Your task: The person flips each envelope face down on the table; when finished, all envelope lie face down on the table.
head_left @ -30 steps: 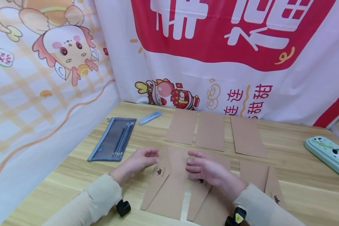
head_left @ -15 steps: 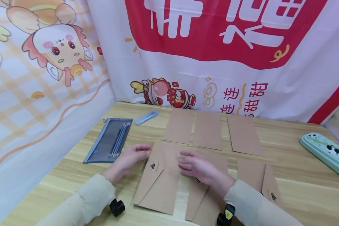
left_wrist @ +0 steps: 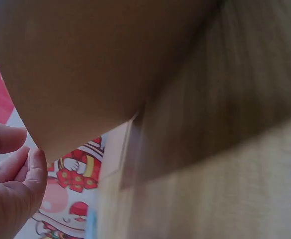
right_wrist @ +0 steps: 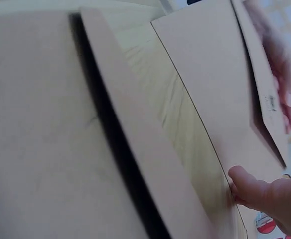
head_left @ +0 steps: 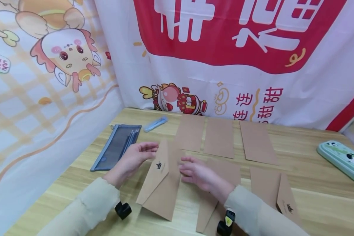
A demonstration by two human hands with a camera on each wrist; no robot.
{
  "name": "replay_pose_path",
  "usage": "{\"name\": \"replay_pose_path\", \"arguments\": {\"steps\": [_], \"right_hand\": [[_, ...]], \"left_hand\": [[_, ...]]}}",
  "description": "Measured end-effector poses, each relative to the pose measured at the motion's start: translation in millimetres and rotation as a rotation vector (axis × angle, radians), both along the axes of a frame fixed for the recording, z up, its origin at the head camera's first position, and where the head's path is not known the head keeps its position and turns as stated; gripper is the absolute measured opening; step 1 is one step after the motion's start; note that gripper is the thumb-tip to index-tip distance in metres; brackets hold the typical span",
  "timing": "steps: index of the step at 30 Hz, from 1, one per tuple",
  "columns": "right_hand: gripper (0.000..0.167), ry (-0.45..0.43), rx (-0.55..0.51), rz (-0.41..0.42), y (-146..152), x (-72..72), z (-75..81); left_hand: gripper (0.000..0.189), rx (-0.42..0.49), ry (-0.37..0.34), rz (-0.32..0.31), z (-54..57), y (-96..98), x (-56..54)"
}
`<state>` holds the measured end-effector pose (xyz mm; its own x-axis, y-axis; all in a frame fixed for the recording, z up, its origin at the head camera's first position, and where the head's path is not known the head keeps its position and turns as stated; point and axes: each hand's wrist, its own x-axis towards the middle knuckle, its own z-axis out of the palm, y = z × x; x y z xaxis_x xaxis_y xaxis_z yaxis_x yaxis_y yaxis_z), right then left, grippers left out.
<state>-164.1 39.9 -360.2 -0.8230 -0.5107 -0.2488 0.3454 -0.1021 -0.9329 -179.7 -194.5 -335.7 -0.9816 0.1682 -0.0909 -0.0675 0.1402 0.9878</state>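
Note:
A brown kraft envelope with a crown print on its slanting flap stands tilted, its left side raised off the table. At its upper left edge my left hand holds it between thumb and fingers. The left wrist view has the envelope's underside filling the top, the edge meeting my left fingertips. My right hand has its fingers fairly straight, touching the envelope's right edge. In the right wrist view, fingertips overlap that edge.
Another flapped envelope lies partly beneath my right forearm, and one more lies to its right. Three plain brown envelopes are lined up behind. A mesh pencil pouch, a blue item and a green panda case surround them.
Both hands have moved left with the envelope. It lay nearly flat earlier; now its left side is lifted and it leans. The other envelopes have stayed where they were.

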Motion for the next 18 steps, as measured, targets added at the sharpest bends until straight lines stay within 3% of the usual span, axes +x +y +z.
{"name": "replay_pose_path", "arguments": {"steps": [8,18], "right_hand": [[0.057,0.014,-0.021,-0.056,-4.4,1.3,-4.7],[0.055,0.001,-0.059,-0.065,-1.8,1.5,-9.2]], "left_hand": [[0.046,-0.01,0.064,-0.067,15.1,18.7,-2.4],[0.042,-0.059,0.123,-0.089,21.6,47.0,2.2]]}}
